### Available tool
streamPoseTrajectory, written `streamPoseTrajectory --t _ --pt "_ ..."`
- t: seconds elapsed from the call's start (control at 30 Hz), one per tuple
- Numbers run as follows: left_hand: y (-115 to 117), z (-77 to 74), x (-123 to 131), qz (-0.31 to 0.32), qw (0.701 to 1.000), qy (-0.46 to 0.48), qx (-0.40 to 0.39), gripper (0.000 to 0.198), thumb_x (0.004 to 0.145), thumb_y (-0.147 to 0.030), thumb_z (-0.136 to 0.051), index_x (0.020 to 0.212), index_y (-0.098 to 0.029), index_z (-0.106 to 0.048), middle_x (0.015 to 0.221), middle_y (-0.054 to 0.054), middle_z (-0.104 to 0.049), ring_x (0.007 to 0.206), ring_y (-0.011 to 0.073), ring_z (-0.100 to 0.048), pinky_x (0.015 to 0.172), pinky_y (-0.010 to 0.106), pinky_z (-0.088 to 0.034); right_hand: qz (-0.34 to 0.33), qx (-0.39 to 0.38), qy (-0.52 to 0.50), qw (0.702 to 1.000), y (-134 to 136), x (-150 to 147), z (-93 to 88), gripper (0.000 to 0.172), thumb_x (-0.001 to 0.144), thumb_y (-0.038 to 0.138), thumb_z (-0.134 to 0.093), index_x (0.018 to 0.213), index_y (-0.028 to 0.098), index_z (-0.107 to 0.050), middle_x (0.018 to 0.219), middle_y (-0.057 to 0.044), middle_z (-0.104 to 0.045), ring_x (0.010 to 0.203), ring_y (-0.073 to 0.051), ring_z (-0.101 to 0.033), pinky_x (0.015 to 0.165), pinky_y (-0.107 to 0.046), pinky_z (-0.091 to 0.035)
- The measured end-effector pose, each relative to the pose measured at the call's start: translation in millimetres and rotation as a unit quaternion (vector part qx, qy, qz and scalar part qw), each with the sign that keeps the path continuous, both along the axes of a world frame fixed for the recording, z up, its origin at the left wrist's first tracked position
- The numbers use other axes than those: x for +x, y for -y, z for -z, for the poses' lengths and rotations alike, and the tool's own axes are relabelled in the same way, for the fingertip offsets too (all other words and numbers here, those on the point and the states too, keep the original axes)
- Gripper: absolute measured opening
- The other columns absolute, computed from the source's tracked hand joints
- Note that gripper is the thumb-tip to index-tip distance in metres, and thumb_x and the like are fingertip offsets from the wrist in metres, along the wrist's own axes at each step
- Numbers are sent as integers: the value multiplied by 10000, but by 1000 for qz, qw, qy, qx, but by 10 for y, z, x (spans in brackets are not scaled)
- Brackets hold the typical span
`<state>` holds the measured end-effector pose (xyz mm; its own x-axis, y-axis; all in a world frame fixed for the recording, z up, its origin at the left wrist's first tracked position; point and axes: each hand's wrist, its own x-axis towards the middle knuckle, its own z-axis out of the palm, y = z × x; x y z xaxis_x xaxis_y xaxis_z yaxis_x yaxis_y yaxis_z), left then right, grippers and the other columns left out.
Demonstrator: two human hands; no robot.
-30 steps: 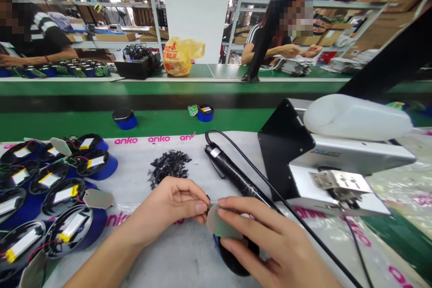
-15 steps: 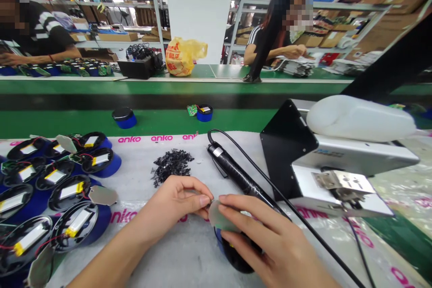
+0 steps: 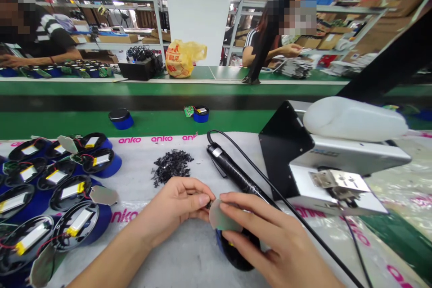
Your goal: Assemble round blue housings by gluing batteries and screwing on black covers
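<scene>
A green bench (image 3: 155, 121) runs across the view, with a protective sheet (image 3: 189, 256) printed "anko" over its near part. The silver and black machine (image 3: 351, 157) stands at the right, carrying a large translucent white bottle (image 3: 354, 119) whose contents cannot be made out. At the left, blue housings (image 3: 113, 166) crowd together, open side up; each of the nearer ones holds a white battery with a yellow end inside its black-lined bowl, with red wires showing at several, and greyish plates lean at some rims. On the far counter, a knotted yellow bag (image 3: 182, 58) hides what it contains, and just beside it a black box (image 3: 135, 70) has a tangle of dark cables on top. A black handheld tool (image 3: 232, 171) lies on the sheet, its cord looping past the machine.

Under the right hand (image 3: 273, 234) sits one housing (image 3: 236, 256), partly covered by the fingers; only a bit of yellow shows within. That hand grips a round-edged grey plate (image 3: 224, 218) between its fingers and thumb, tilted above the housing. The left hand (image 3: 184, 202) meets the plate's left edge, thumb and forefinger pinched on a small dark part (image 3: 212, 203), mostly hidden. Beyond the left hand, small black pieces (image 3: 172, 166) lie heaped loose.
</scene>
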<state>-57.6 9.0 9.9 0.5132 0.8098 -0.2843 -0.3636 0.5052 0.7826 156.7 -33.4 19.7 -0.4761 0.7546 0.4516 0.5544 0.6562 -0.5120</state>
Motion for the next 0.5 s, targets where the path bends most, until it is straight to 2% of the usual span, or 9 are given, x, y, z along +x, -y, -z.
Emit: streamPoseTrajectory --t 0.1,0.3,0.4,0.5 --pt "3 -6 -18 -7 999 -20 24 222 724 -316 -890 787 -133 -782 690 21 -748 629 101 -685 639 181 -538 0 4 -6 1000 1 -13 16 313 921 138 -629 1221 224 -659 1242 -82 -681 1055 -174 -710 905 -240 -600" --pt "9 20 -41 -11 985 -135 106 149 794 -305 -812 837 -164 -796 713 26 -759 665 126 -679 655 209 -528 10 21 5 1000 10 -45 32 274 937 143 -617 1201 206 -653 1217 -82 -682 1044 -167 -709 919 -238 -597" --pt "23 9 25 -42 985 -137 99 87 789 -268 -797 795 -181 -801 638 -8 -725 591 97 -622 615 189 -516 11 27 8 1000 30 -74 37 255 987 158 -537 1224 182 -625 1204 -93 -681 1073 -172 -700 958 -257 -586" --pt "68 -36 103 -86 979 -159 98 39 764 -244 -797 769 -205 -797 618 -22 -725 566 110 -619 595 205 -529 31 26 29 999 39 -85 63 276 1009 163 -483 1262 185 -590 1215 -102 -669 1090 -187 -694 959 -290 -594"
